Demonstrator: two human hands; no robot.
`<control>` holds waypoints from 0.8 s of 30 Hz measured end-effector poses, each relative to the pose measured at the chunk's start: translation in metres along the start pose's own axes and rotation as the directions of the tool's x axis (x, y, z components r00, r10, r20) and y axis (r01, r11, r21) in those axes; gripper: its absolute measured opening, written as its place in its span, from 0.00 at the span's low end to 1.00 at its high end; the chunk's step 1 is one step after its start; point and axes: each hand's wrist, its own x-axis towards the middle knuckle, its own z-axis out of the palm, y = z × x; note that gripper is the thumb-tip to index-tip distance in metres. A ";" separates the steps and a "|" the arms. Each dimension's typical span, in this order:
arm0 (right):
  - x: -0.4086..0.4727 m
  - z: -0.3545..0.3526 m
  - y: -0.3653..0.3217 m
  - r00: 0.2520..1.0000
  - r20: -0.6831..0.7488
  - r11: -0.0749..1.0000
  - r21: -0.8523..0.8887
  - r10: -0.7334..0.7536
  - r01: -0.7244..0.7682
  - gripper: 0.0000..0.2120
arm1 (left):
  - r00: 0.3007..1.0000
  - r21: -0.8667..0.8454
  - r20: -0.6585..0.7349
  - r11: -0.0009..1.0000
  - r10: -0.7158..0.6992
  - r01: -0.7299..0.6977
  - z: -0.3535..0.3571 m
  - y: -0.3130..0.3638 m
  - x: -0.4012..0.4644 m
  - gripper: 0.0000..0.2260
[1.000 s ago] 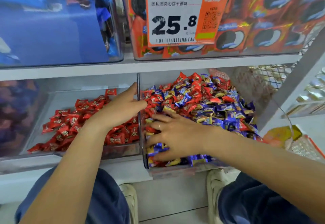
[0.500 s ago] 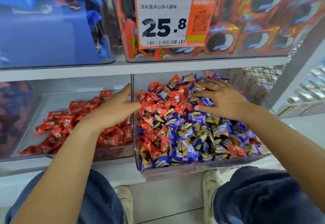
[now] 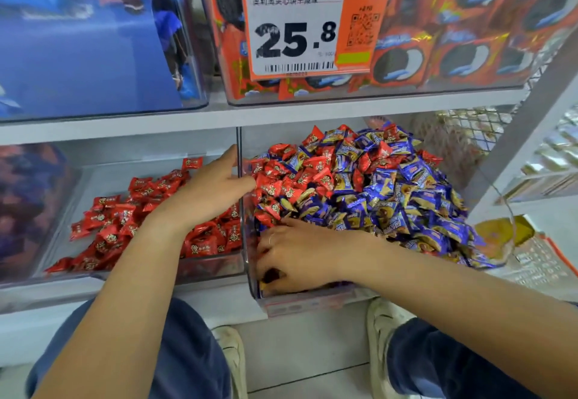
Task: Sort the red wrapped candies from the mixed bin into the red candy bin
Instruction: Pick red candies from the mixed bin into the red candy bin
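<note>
The clear mixed bin [image 3: 312, 300] on the lower shelf is heaped with red wrapped candies [image 3: 281, 173] at its left and blue and gold ones [image 3: 406, 198] at its right. Left of it stands the red candy bin [image 3: 78, 179], holding a loose layer of red candies [image 3: 119, 220]. My left hand [image 3: 206, 192] rests over the wall between the two bins, fingers apart, thumb at the mixed bin's edge. My right hand [image 3: 294, 258] lies palm down in the mixed bin's front left corner, fingers curled into the candies; whether it holds any is hidden.
A shelf above carries a clear bin of orange cookie packs [image 3: 453, 54] with a 25.8 price tag [image 3: 297, 29], and a blue-filled bin [image 3: 87, 38]. A wire basket [image 3: 463, 129] stands at the right. My knees and shoes [image 3: 231, 358] are below.
My right hand has swept from the far top of the mixed pile back to the front left corner. The left hand has stayed on the divider.
</note>
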 end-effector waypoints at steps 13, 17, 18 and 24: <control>-0.025 -0.009 0.046 0.843 -0.157 0.754 -0.385 0.514 -0.532 0.23 | 0.995 0.046 0.078 0.997 -0.058 0.055 -0.003 -0.009 0.001 0.43; -0.058 -0.006 0.063 0.706 -0.455 0.743 -0.130 0.543 -0.656 0.19 | 0.997 0.069 0.067 0.997 -0.042 0.038 -0.004 -0.011 0.002 0.46; -0.068 -0.005 0.066 0.666 -0.484 0.737 -0.060 0.568 -0.673 0.19 | 0.998 0.071 0.060 0.997 -0.037 0.032 -0.004 -0.009 0.003 0.45; -0.121 -0.008 0.094 0.702 -0.338 0.745 0.523 0.627 -0.414 0.21 | 0.967 0.426 -0.237 0.904 0.089 0.021 0.010 0.007 -0.002 0.31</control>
